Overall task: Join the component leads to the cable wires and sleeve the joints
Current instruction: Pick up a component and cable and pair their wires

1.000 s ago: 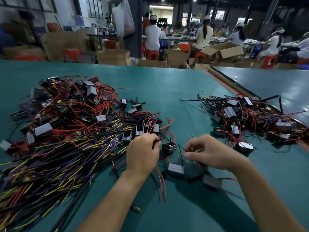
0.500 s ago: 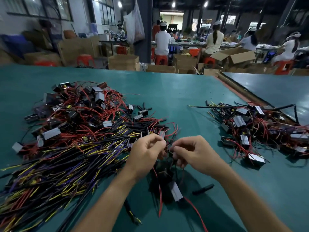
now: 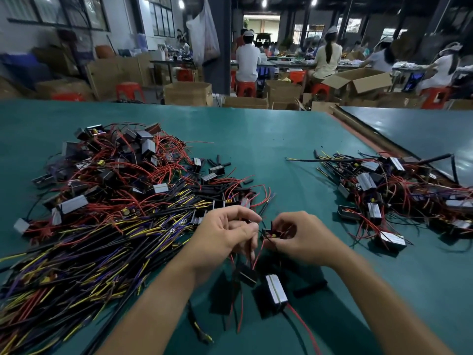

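Left hand (image 3: pixel 225 237) pinching wires (image 3: pixel 258 254), right hand (image 3: pixel 304 242) gripping a component (image 3: pixel 272 234)

The left hand is curling its fingers and thumb around thin red and black wires, holding them just above a green table (image 3: pixel 281 149). The right hand is facing it, almost touching, and is gripping a small black component with a yellow spot between thumb and fingers. Red wires are running down from between the hands to a black block (image 3: pixel 247 275) and a silver-topped block (image 3: pixel 276 290) just below. It is unclear whether these are resting on the table or dangling. A short black sleeve (image 3: pixel 309 288) is lying on the table to the right of the silver-topped block. A big pile (image 3: pixel 102 201) of red, yellow, purple and black cables mixed with more blocks is spreading across the left of the table. A smaller heap (image 3: pixel 399 198) of wired blocks is sitting well apart on the right. Beyond the table, people (image 3: pixel 247 62) are sitting on red stools (image 3: pixel 245 88) among cardboard boxes (image 3: pixel 188 93).
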